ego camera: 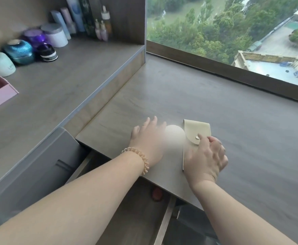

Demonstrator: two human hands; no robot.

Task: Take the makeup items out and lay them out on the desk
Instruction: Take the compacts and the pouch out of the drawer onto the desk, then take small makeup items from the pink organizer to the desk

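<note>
Left hand [147, 138] is laid flat on the desk [224, 103], fingers straight, nothing held. Right hand [206, 156] is curled over the near end of the cream pouch [197, 129], index tip at the snap [197, 137]. Between the hands a pale round blur [174, 138] is seen, not identifiable. Pouch is placed near edge, centre. No makeup is laid out yet, so the task is judged early: opening and unpacking remain.

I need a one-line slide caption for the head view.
Right hand at the snap flap of a cream pouch on the desk, left hand beside it.
</note>
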